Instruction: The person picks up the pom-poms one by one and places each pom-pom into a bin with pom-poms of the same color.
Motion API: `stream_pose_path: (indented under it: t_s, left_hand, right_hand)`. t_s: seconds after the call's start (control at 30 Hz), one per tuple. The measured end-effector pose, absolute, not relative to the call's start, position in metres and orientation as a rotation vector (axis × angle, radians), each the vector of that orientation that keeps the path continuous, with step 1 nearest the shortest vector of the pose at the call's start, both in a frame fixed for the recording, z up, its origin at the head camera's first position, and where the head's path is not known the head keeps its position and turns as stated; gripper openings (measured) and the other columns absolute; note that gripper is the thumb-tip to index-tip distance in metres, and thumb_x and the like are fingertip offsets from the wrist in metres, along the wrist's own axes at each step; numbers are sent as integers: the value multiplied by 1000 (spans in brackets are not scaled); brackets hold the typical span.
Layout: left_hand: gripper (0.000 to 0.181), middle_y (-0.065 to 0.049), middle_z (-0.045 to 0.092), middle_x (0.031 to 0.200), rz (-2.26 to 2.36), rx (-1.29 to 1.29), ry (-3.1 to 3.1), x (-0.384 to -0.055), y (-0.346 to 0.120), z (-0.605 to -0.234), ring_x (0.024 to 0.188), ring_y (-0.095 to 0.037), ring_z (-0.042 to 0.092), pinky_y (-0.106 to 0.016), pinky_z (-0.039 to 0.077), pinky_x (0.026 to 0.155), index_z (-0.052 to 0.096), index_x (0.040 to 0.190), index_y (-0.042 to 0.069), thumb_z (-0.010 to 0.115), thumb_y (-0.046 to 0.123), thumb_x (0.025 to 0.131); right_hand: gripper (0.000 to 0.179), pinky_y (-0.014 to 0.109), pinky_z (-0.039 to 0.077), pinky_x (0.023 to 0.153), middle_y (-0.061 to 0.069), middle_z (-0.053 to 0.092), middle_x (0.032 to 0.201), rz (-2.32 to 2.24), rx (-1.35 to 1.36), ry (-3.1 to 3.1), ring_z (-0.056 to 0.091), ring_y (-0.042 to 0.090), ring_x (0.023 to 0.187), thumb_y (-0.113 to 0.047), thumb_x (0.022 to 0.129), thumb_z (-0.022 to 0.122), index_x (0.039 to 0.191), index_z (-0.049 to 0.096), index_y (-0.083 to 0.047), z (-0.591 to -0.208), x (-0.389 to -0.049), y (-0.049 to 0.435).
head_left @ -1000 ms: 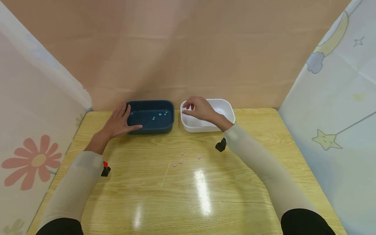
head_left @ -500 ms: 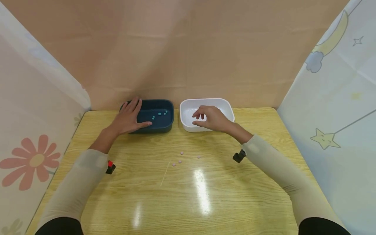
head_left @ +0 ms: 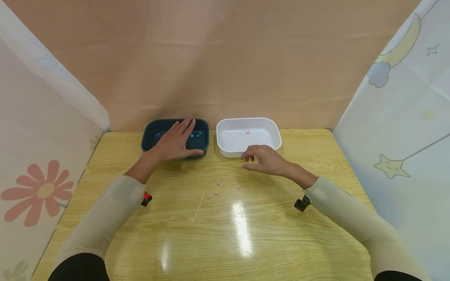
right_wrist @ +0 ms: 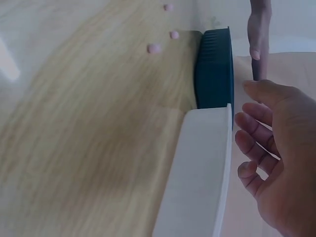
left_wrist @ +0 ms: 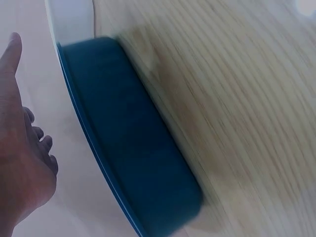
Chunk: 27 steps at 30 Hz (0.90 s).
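Observation:
My left hand hovers over the dark blue tray, its fingers spread and holding nothing. Small teal beads lie in that tray, and the hand covers part of its inside. To the right, my right hand is held at the front edge of the white tray. Its fingers are loosely bent, and the right wrist view shows a gap between thumb and fingertips with nothing in it. One pink bead lies inside the white tray. Several pink beads are scattered on the table in front.
The two trays stand side by side at the back of the wooden table, against a brown backdrop. Printed panels rise at left and right. A thin pale streak marks the tabletop near the pink beads.
My left hand has slid right across the dark blue tray. The right hand has drawn back from over the white tray toward me and right, leaving its pink bead in view.

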<state>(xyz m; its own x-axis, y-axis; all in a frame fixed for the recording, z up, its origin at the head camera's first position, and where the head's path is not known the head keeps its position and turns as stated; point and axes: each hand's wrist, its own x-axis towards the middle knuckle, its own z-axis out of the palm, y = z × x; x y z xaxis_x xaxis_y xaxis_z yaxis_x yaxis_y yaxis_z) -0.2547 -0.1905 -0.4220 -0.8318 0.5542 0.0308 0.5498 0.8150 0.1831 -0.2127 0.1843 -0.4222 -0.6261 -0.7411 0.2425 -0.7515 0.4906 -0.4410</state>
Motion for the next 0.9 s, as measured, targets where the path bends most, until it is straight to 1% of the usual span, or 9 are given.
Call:
stream_pose_path:
  t_s: [0.13, 0.23, 0.33, 0.43, 0.57, 0.73, 0.9]
  left_hand:
    - [120, -20, 0, 178, 283, 921, 2950, -255, -173, -422, 165, -32, 2, -51, 2, 133, 4, 170, 3, 61, 77, 93]
    - [119, -21, 3, 177, 261, 937, 2955, -257, -159, -423, 165, -32, 2, -50, 2, 133, 6, 170, 3, 61, 76, 94]
    - [119, -22, 7, 177, 241, 952, 2958, -259, -147, -425, 165, -34, 5, -51, 3, 133, 7, 170, 3, 61, 76, 94]
    - [118, -22, 8, 177, 241, 953, 2945, -260, -135, -427, 165, -35, 5, -51, 3, 133, 8, 170, 3, 60, 75, 94]
    - [117, -21, 7, 177, 242, 924, 2922, -262, -122, -428, 165, -33, 3, -49, 1, 133, 8, 170, 3, 58, 77, 95]
    - [118, -18, 2, 178, 235, 905, 2890, -265, -108, -433, 165, -30, -3, -46, -3, 133, 4, 171, 5, 55, 80, 94]
    - [119, -17, -2, 178, 229, 904, 2879, -267, -99, -439, 165, -30, -2, -46, -5, 132, 2, 171, 5, 53, 81, 94]
  right_hand:
    - [20, 31, 51, 68, 1, 74, 92, 828, 1389, -2720, 67, 19, 79, -20, 91, 86, 106, 81, -9, -432, -206, 191]
    - [22, 36, 55, 68, 3, 75, 93, 866, 1412, -2736, 67, 18, 80, -20, 90, 87, 106, 81, -6, -440, -202, 194]
    - [23, 38, 57, 69, 5, 74, 94, 911, 1441, -2761, 67, 19, 81, -20, 90, 87, 107, 80, -5, -451, -198, 197]
    - [25, 34, 57, 72, 4, 74, 95, 917, 1477, -2792, 68, 19, 82, -21, 90, 87, 108, 80, -5, -460, -194, 197]
    - [27, 29, 57, 76, 1, 73, 95, 909, 1502, -2813, 68, 16, 84, -23, 89, 88, 109, 80, -7, -471, -189, 196]
    - [26, 27, 60, 83, -2, 74, 103, 1002, 1505, -2848, 70, 10, 93, -21, 90, 88, 111, 79, -9, -481, -183, 194]
    - [25, 25, 61, 85, -3, 74, 105, 1077, 1522, -2827, 72, 9, 96, -22, 90, 88, 111, 79, -9, -489, -179, 192]
